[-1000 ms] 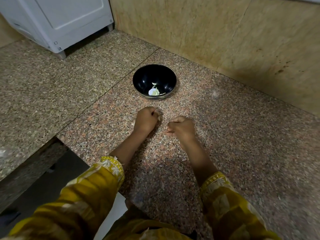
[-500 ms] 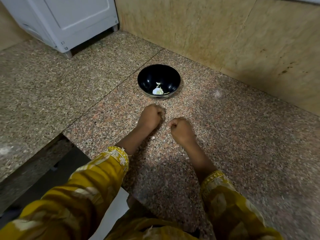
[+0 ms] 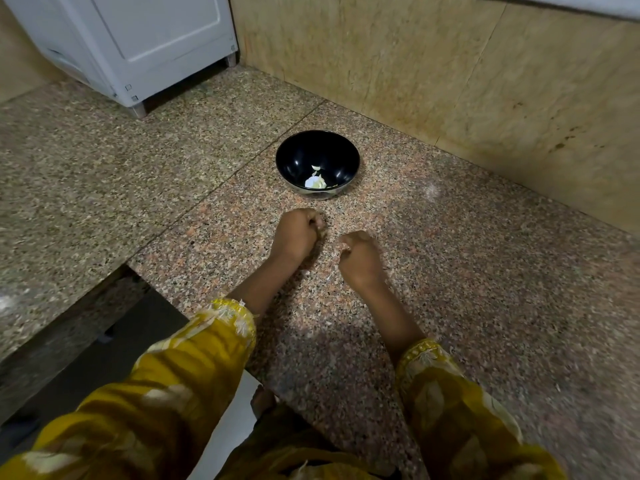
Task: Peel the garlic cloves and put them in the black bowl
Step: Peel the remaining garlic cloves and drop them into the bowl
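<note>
Barely moved: left hand (image 3: 296, 237) and right hand (image 3: 360, 261) stay fisted over granite counter (image 3: 485, 271) by beige wall (image 3: 450, 81); grip contents unclear.

- One camera only, worn on my head, looking forward and down at the black bowl (image 3: 298, 157) from close range.
- It takes in the counter (image 3: 450, 271) from my sleeves (image 3: 194, 368), nearer than the bowl, to the wall (image 3: 415, 64) just beyond it.

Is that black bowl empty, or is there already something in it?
Not empty. The black bowl holds a few pale garlic pieces at its bottom; most of its inside is bare.
</note>
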